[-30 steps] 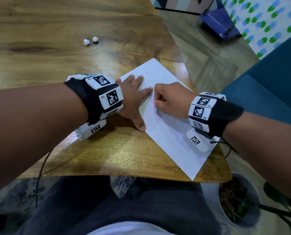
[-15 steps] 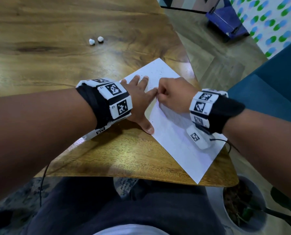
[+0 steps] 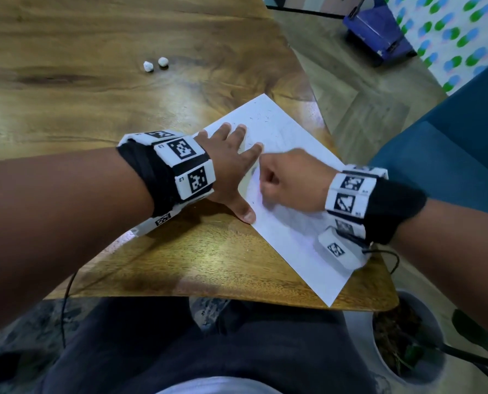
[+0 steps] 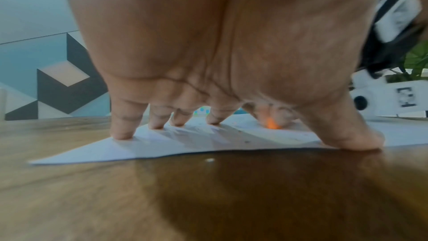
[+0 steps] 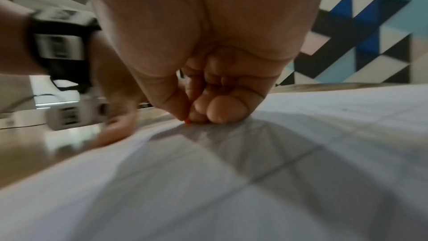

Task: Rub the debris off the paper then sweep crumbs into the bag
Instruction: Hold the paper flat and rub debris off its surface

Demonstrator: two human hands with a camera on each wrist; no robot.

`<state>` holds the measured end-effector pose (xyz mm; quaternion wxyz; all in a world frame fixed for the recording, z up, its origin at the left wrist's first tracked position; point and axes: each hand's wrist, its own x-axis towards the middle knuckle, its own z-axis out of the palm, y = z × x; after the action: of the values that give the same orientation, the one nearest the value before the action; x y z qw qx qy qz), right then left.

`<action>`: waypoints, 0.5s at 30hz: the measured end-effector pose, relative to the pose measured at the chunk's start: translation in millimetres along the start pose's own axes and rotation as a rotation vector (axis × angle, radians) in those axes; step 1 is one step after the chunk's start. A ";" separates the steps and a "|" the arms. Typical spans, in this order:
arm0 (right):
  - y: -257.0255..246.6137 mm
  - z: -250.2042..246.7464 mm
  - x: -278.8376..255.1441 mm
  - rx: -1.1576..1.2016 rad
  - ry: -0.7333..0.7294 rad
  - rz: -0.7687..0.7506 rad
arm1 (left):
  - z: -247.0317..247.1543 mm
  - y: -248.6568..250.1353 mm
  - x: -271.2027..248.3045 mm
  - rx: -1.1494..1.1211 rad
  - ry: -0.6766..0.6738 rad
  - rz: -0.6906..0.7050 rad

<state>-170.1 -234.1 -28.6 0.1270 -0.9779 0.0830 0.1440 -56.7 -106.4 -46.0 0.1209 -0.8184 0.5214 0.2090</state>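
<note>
Mid-frame on the counter point(image 3: 208, 265): left hand point(image 3: 231, 163) flat, fingers spread, pinning the paper point(image 3: 299, 223); right hand point(image 3: 291, 180) pinching something small and orange point(image 4: 269, 123), possibly an eraser, against it.

Your table point(image 3: 100, 89): glossy, grained wood. Your paper point(image 3: 294, 234): matt white sheet, dark-speckled. Your wristbands point(image 3: 390, 206): black cloth bearing white plastic marker blocks.

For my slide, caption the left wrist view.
Left hand pins the paper to the wooden table while the right hand's fingers rub with an orange eraser.
</note>
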 end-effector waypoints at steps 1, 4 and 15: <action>5.2 -5.1 10.7 -0.005 0.047 0.035 | 0.2 -0.1 -0.2 -0.002 0.003 0.000; 21.0 -22.2 39.5 -0.039 0.118 0.152 | 1.0 0.3 0.5 0.008 0.001 -0.006; 8.0 -2.9 -7.4 -0.025 -0.079 -0.084 | -0.7 0.1 1.5 0.000 -0.021 -0.002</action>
<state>-177.9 -241.6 -25.5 0.1239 -0.9756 0.0348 0.1779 -56.1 -107.9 -46.1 0.1264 -0.8167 0.5193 0.2174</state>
